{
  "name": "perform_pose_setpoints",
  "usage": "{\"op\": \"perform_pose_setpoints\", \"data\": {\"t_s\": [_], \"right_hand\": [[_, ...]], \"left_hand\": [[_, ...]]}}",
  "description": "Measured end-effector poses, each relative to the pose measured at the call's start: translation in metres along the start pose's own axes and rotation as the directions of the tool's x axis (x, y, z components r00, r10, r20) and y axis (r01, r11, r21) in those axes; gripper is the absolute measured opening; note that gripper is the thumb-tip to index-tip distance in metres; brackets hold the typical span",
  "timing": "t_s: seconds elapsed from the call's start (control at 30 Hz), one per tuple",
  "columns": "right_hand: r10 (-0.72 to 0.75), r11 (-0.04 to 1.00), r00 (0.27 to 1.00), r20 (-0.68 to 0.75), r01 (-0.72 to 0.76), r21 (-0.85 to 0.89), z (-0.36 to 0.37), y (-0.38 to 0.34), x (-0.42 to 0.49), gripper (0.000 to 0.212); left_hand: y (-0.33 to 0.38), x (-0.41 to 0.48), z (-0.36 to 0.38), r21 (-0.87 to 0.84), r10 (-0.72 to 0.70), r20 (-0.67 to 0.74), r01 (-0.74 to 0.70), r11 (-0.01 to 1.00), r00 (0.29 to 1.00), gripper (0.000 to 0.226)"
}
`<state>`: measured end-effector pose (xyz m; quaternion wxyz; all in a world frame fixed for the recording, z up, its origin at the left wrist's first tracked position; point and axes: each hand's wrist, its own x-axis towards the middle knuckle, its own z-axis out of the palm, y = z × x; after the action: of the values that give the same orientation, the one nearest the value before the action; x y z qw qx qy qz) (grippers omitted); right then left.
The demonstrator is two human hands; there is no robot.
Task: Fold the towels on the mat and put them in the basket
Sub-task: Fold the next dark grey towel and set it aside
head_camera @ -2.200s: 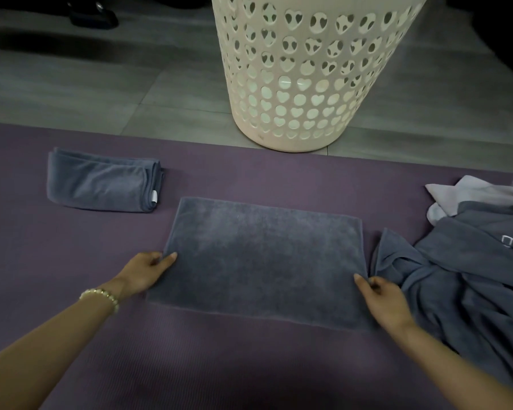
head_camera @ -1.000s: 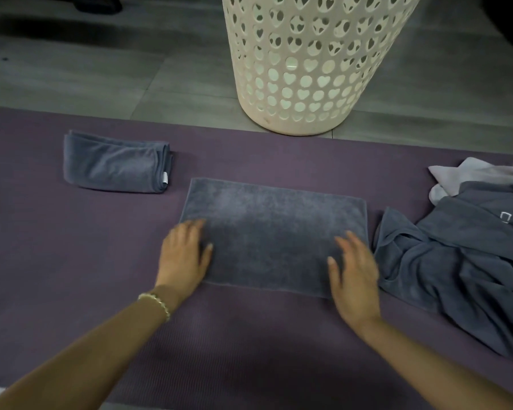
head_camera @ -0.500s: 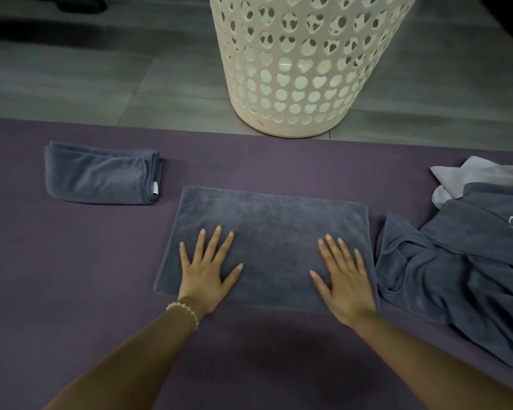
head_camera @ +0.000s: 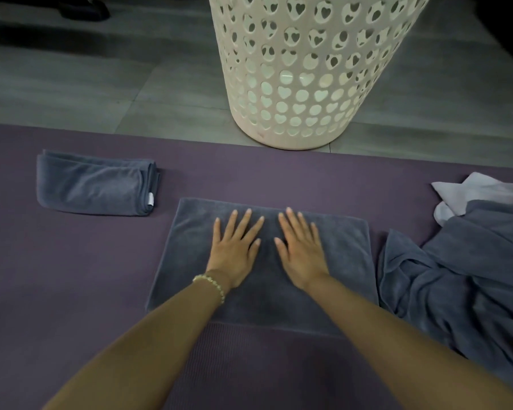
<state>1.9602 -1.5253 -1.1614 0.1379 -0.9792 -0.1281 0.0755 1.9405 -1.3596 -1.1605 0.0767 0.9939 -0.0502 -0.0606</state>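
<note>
A grey towel (head_camera: 347,250), folded into a flat rectangle, lies in the middle of the purple mat (head_camera: 71,276). My left hand (head_camera: 236,253) and my right hand (head_camera: 301,251) press flat on it side by side, fingers straight and spread. A second grey towel (head_camera: 95,184), folded small, sits on the mat at the left. A heap of unfolded grey towels (head_camera: 462,279) with a white cloth (head_camera: 480,190) lies at the right. The cream basket (head_camera: 308,69) with heart-shaped holes stands on the floor just beyond the mat.
Grey floor tiles (head_camera: 86,84) stretch behind the mat. A dark shoe (head_camera: 80,7) sits at the top left on the floor. Bare mat shows between the two folded towels and in front of me.
Both hands let go of the towel's side edges, came onto its top and slid inward and forward until they lie close together near the middle.
</note>
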Motion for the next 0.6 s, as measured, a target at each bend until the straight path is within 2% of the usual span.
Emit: {"op": "perform_pose_setpoints", "data": {"t_s": [0.1,0.17,0.23,0.33,0.47,0.53,0.6], "right_hand": [[-0.021,0.999,0.999,0.05,0.023,-0.035,0.014,-0.01,0.017,0.081],[-0.057,0.997,0.998,0.038,0.059,-0.054,0.016,0.005,0.017,0.081],[-0.066,0.995,0.998,0.0,0.066,-0.075,0.012,0.029,0.013,0.079],[0.021,0.998,1.0,-0.022,-0.022,-0.065,0.003,0.066,0.008,0.082],[0.183,0.982,0.982,-0.046,-0.185,-0.034,-0.011,0.104,-0.006,0.083],[0.264,0.965,0.964,-0.04,-0.264,0.006,-0.015,0.118,-0.013,0.083],[0.289,0.957,0.957,0.01,-0.289,-0.013,-0.018,0.124,-0.015,0.078]], "left_hand": [[-0.009,0.018,0.008,0.094,-0.039,0.085,0.031,0.995,0.996,0.057],[-0.027,0.021,0.011,0.105,-0.068,0.05,0.062,0.993,0.996,0.07],[-0.047,0.02,0.014,0.057,-0.128,0.0,0.128,0.99,0.992,0.071],[-0.069,0.013,0.013,-0.001,-0.173,-0.061,0.173,0.985,0.983,0.069],[-0.085,0.006,0.01,-0.052,-0.25,-0.082,0.247,0.968,0.965,0.076],[-0.093,0.001,0.009,-0.121,-0.3,-0.083,0.29,0.949,0.95,0.074],[-0.101,-0.009,0.007,-0.264,-0.342,-0.1,0.307,0.914,0.934,0.065]]}}
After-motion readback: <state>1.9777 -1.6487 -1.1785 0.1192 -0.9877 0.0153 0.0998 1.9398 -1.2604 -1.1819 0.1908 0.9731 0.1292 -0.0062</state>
